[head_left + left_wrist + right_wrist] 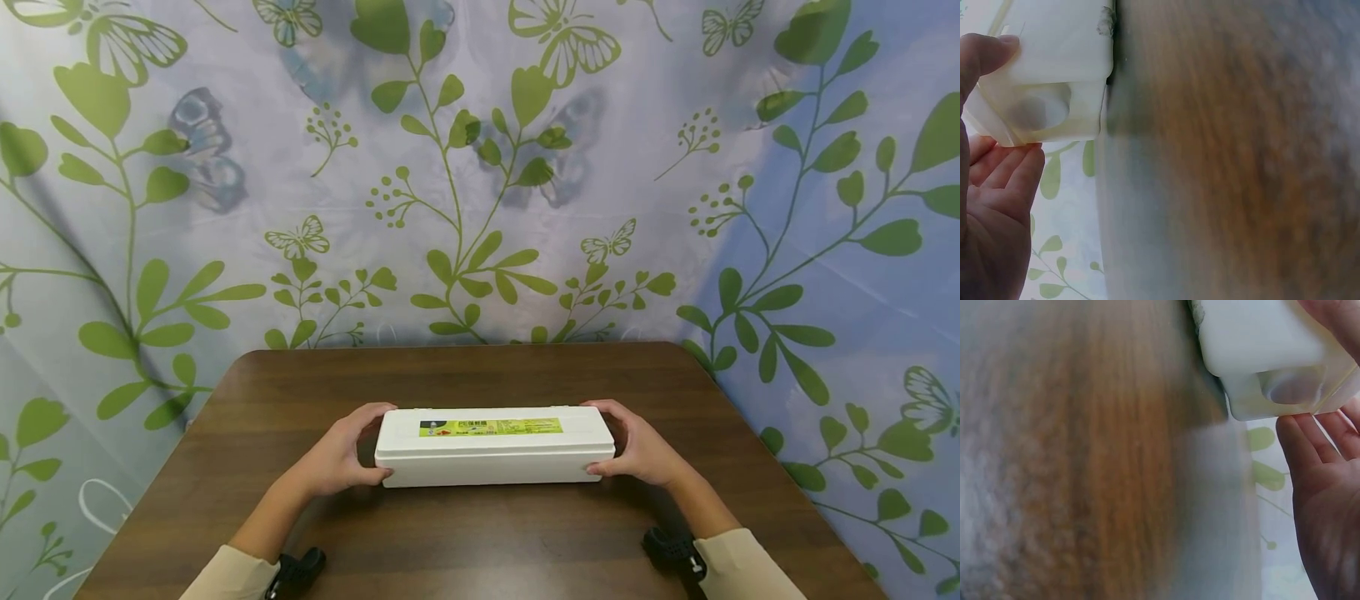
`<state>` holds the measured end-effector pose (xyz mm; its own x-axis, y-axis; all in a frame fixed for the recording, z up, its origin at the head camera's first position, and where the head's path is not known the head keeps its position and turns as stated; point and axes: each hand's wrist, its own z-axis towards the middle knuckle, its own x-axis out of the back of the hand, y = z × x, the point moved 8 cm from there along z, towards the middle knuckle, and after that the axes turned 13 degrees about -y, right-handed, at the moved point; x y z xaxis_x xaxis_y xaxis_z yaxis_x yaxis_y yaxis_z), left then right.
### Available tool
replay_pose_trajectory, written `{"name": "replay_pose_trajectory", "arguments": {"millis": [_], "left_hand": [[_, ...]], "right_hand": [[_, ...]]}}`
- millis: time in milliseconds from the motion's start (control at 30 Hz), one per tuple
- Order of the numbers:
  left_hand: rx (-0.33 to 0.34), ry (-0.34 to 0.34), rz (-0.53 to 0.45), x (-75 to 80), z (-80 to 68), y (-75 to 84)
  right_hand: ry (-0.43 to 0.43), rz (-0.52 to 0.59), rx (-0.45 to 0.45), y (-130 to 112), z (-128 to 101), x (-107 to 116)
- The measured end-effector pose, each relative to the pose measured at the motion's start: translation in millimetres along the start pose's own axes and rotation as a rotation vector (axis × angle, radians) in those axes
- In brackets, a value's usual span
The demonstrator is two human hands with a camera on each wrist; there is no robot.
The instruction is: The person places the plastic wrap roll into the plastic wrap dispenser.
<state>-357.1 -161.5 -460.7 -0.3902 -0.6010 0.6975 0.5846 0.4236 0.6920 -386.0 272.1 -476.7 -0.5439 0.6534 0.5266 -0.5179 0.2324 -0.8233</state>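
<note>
A long white rectangular foam box (495,447) with a yellow-green label strip (491,427) on its lid lies crosswise near the middle of a dark brown wooden table (480,533), gripped at both short ends by a person seated at the near edge. The left hand (339,454) wraps the box's left end, thumb on the near side and fingers curled over the far top edge; the right hand (640,450) mirrors it on the right end. Both forearms, in cream sleeves (750,571), angle inward from the table's front corners, wrists slightly raised. The left wrist view shows the thumb (985,53) and fingers (1013,169) closed around the box's end face, with its round recess (1038,111) between them; the right wrist view shows fingers (1313,440) pressed under the same kind of recess (1291,384). Behind the table hangs a pale curtain printed with green leaves and butterflies (480,167).
</note>
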Motion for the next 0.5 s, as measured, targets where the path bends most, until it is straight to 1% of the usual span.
{"name": "replay_pose_trajectory", "arguments": {"millis": [267, 500], "left_hand": [[0.025, 0.002, 0.011, 1.0, 0.5, 1.5], [0.021, -0.008, 0.053, 1.7, 1.4, 2.9]], "right_hand": [[-0.005, -0.007, -0.003, -0.3, 0.3, 0.4], [-0.005, -0.005, -0.017, 0.8, 0.5, -0.6]]}}
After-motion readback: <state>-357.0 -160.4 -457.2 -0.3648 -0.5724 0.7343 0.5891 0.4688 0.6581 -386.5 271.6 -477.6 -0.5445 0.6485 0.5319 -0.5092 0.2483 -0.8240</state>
